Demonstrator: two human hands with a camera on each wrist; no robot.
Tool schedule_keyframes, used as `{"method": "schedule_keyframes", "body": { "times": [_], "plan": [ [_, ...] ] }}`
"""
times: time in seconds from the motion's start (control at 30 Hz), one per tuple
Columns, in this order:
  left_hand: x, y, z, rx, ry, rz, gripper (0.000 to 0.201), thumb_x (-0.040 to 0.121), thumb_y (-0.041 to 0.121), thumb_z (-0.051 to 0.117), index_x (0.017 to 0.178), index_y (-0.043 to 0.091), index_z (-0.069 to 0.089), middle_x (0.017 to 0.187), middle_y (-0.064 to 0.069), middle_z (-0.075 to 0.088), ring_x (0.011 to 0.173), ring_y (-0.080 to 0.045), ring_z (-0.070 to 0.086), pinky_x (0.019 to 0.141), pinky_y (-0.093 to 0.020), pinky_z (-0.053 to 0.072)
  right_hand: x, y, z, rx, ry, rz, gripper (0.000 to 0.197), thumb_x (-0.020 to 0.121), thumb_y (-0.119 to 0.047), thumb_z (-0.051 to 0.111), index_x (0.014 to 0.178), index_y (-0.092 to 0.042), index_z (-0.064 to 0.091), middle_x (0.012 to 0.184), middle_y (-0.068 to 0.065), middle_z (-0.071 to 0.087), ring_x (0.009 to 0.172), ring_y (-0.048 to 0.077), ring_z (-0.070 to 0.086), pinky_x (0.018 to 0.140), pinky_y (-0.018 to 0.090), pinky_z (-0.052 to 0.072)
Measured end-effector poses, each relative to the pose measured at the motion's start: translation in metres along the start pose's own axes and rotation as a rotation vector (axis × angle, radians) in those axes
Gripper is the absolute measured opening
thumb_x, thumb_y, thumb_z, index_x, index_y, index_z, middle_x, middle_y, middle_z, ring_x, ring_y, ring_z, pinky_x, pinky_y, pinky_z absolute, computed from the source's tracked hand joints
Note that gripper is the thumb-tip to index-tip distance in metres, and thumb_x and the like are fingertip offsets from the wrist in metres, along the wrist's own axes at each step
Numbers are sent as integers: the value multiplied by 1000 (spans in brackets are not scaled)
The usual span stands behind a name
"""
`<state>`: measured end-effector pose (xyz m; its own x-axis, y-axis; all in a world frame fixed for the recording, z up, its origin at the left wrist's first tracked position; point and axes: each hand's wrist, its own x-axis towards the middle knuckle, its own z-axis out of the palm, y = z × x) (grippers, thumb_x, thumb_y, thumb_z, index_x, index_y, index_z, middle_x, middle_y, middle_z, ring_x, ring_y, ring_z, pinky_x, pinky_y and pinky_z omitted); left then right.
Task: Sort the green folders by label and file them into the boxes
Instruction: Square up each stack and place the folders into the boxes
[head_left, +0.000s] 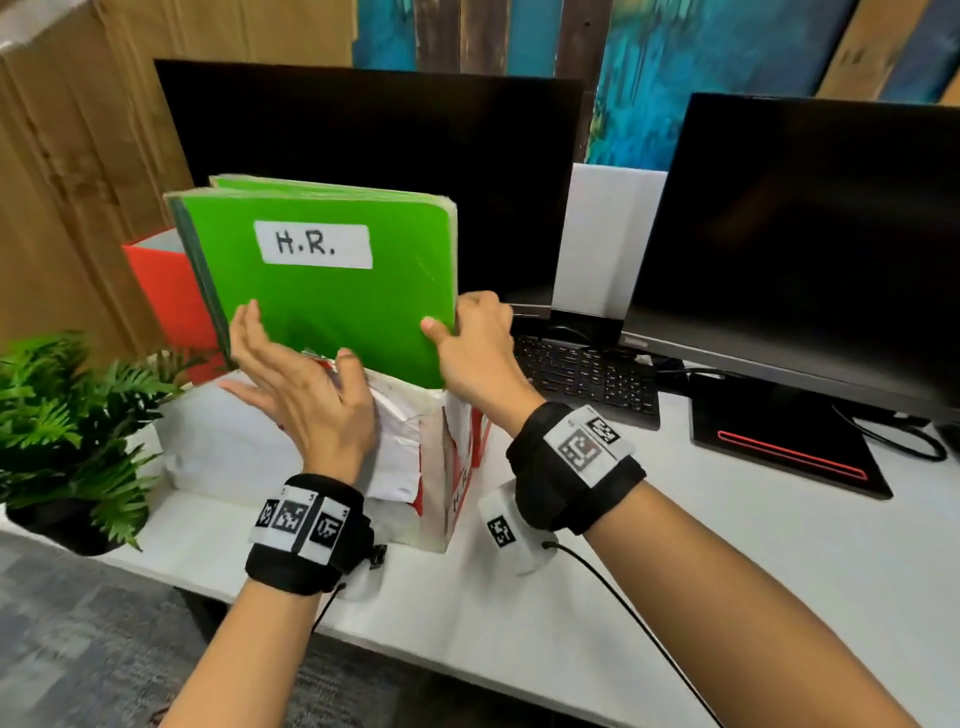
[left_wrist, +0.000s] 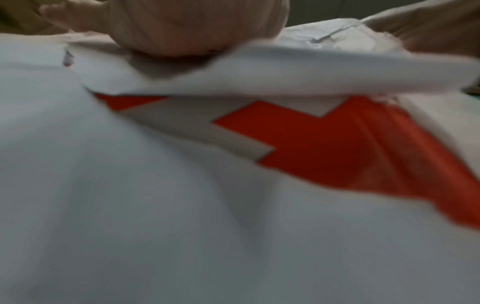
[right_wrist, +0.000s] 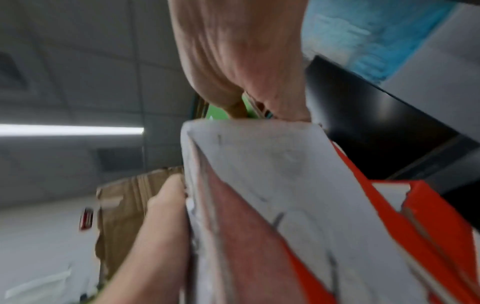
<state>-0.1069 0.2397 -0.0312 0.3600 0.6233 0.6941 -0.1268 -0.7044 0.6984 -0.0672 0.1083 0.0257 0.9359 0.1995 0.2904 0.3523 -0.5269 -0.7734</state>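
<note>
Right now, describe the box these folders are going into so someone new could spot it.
On the white desk, left of the keyboard, stands the white-wrapped box holding the green H.R. folders. Unlike the plain red box behind it, its side reads H.R.

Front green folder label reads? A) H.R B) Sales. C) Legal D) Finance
A: the white label on the front green folder reads "H.R." in the head view, while the right hand pinches its right edge and the left hand rests open against its lower front.
</note>
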Motion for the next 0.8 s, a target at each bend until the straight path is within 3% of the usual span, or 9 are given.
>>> {"method": "schedule_keyframes", "body": {
  "times": [0.1,0.17,0.3,0.43,0.5,0.6,0.8],
  "plan": [
    [1,-1,3,-5,-6,-1,78,72,26,48,143,3,25,148,-12,27,139,-24,27,111,-65,4,1,7,-3,19,-62,146,39,96,-37,48,124,-10,55,130,10,42,124,28,33,108,47,31],
    [1,0,4,-3,-3,-6,75,73,25,48,142,4,27,147,-12,29,138,-23,28,110,-66,3,0,2,-4,107,-118,193,48,95,-41,45,128,-7,48,130,13,49,121,31,46,105,50,39],
    [0,1,4,-22,4,-15,70,72,22,48,137,3,32,143,-13,33,136,-24,32,110,-66,3,-5,3,-13,226,-159,234,37,102,-28,39,129,-5,28,120,19,56,107,31,60,94,48,49],
    [-2,3,1,-48,1,-9,66,72,20,48,135,4,34,142,-13,34,135,-25,32,109,-67,3,-12,14,-20,89,-214,325,66,89,-64,41,131,-19,18,123,12,52,105,36,60,88,54,52],
    [-2,4,0,-54,-5,-2,65,72,18,49,134,5,35,142,-12,34,135,-24,32,109,-68,3,-15,16,-22,130,-306,407,72,85,-69,41,134,-22,16,122,18,55,90,40,67,75,52,58],
    [-1,3,-1,-61,-6,-5,63,72,17,49,133,6,36,142,-12,34,135,-24,32,110,-67,3,-21,11,-20,325,-377,466,64,93,-58,43,138,-23,15,109,19,54,54,35,66,51,42,58],
    [13,-6,-10,-78,30,-77,58,74,13,46,131,4,38,140,-13,34,133,-24,32,109,-66,6,-25,-4,2,455,-391,449,39,96,-49,45,117,-23,25,123,19,43,58,36,65,57,48,59]
  ]
}}
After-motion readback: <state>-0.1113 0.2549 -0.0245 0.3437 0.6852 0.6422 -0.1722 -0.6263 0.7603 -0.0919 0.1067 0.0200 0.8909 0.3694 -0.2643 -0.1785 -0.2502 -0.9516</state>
